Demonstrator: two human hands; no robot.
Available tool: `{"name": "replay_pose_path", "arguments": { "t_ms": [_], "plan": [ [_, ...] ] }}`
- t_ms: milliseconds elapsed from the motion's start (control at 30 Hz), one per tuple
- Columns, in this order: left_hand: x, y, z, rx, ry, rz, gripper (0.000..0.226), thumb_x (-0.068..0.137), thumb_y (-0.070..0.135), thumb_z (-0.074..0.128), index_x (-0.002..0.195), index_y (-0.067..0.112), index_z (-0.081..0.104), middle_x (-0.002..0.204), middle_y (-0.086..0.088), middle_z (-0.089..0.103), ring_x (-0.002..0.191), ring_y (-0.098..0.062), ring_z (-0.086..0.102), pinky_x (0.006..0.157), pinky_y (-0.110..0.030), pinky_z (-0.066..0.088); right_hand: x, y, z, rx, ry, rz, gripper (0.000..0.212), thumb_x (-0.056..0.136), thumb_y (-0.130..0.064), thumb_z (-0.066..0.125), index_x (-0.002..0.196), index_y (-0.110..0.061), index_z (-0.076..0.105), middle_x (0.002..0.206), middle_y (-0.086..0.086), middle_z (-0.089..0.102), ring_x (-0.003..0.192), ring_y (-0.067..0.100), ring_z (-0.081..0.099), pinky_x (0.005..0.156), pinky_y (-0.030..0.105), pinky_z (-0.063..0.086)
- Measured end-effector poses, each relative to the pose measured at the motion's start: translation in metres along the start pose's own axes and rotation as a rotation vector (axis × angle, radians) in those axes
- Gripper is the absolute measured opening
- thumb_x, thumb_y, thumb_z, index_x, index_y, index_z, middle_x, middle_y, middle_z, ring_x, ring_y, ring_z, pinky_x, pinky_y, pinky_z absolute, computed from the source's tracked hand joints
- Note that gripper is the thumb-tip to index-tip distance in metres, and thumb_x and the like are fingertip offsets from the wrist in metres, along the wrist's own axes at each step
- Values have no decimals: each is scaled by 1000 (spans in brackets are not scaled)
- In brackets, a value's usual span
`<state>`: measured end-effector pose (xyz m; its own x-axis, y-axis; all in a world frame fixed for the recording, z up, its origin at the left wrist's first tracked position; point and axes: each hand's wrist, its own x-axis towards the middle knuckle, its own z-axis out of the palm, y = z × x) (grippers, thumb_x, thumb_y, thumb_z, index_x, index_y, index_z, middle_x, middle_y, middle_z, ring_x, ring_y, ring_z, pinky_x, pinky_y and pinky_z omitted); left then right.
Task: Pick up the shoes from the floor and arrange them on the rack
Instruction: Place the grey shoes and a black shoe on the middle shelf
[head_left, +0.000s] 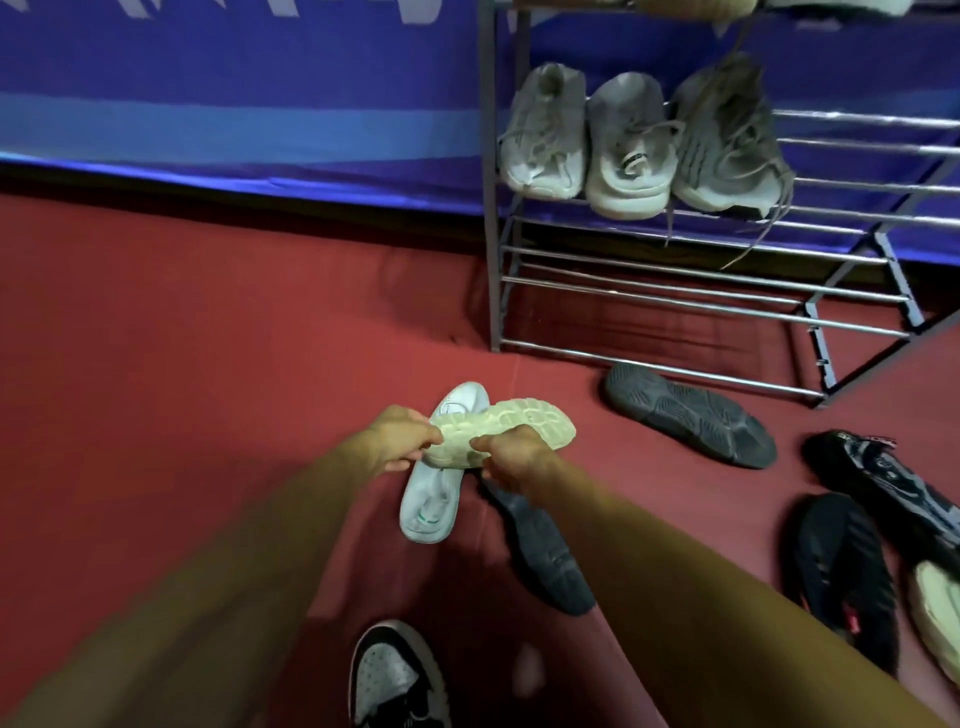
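Observation:
Both my hands hold a pale shoe (519, 423) sole-up above the red floor. My left hand (397, 436) grips its heel end and my right hand (514, 457) grips its near side. Under it a white shoe (434, 509) lies on the floor. A metal rack (675, 291) stands at the upper right, with three grey-white sneakers (631, 143) side by side on its middle shelf. Dark shoes lie around on the floor: one sole-up (691, 413) in front of the rack, another (540, 551) below my right hand.
A black and white sneaker (395, 675) sits at the bottom edge. More black shoes (841, 577) and a patterned one (893, 493) lie at the right. A blue banner (234, 104) covers the wall behind. The rack's lowest shelf (701, 317) shows bare bars.

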<state>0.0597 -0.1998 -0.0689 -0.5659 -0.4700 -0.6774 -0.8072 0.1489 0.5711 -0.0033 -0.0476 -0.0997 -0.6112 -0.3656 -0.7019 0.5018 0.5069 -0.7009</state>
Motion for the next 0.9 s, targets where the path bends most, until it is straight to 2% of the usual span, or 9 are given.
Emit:
{"name": "replay_pose_path", "arguments": {
  "t_ms": [133, 233, 400, 500, 567, 667, 733, 800, 900],
  "plan": [
    [15, -34, 4, 54, -18, -63, 9, 85, 16, 68, 83, 20, 61, 82, 0, 57, 74, -12, 54, 61, -22, 41, 13, 20, 21, -151, -34, 24, 17, 85, -12, 68, 71, -7, 59, 57, 9, 52, 44, 17, 45, 42, 24, 33],
    [21, -52, 13, 87, -100, -104, 19, 86, 14, 67, 102, 22, 62, 88, 2, 56, 80, -13, 52, 62, -23, 42, 22, 29, 38, -280, -76, 34, 12, 84, -9, 66, 73, -6, 61, 59, 7, 54, 49, 18, 47, 45, 25, 36],
    [28, -62, 28, 143, -202, -53, 37, 87, 4, 62, 118, 25, 62, 84, 2, 60, 76, -9, 57, 59, -19, 47, 34, 40, 54, -365, -168, -46, 21, 89, -6, 63, 106, 0, 73, 81, 9, 64, 58, 11, 51, 64, 28, 46],
    [33, -65, 35, 315, -184, 28, 40, 86, 3, 65, 124, 15, 64, 92, -5, 64, 73, -13, 58, 57, -18, 44, 35, 42, 54, -436, -201, -71, 28, 92, -9, 61, 117, 1, 70, 103, 17, 68, 57, 5, 45, 50, 14, 39],
    [31, -63, 35, 482, -170, 51, 34, 83, 11, 70, 117, 13, 67, 107, -7, 67, 86, -16, 59, 67, -21, 44, 37, 43, 53, -425, -211, -42, 31, 93, -12, 61, 120, 0, 68, 108, 18, 68, 60, 9, 49, 51, 17, 41],
    [30, -60, 36, 657, -124, 71, 30, 84, 18, 69, 113, 14, 68, 114, -5, 67, 101, -21, 62, 78, -26, 46, 33, 38, 49, -320, -189, 33, 25, 90, -12, 63, 112, -3, 70, 101, 12, 69, 80, 22, 61, 73, 36, 57],
    [25, -55, 38, 765, -73, 118, 29, 87, 18, 63, 115, 12, 69, 117, -5, 68, 108, -24, 63, 83, -28, 47, 30, 34, 41, -194, -177, 91, 13, 90, -10, 59, 100, -13, 68, 93, 9, 65, 77, 22, 61, 77, 37, 58],
    [23, -52, 40, 769, -34, 138, 27, 86, 13, 58, 111, 8, 69, 114, -8, 69, 107, -27, 64, 83, -32, 49, 29, 32, 31, -170, -175, 91, 12, 91, -8, 57, 92, -20, 61, 88, 5, 62, 70, 18, 60, 62, 25, 56],
    [14, -35, 43, 649, -24, 138, 14, 84, 10, 53, 89, 10, 67, 96, -10, 68, 98, -27, 65, 70, -30, 49, 19, 23, 13, -181, -137, 40, 12, 91, -9, 56, 87, -20, 60, 100, 11, 65, 85, 24, 65, 79, 35, 60]
  ]
}}
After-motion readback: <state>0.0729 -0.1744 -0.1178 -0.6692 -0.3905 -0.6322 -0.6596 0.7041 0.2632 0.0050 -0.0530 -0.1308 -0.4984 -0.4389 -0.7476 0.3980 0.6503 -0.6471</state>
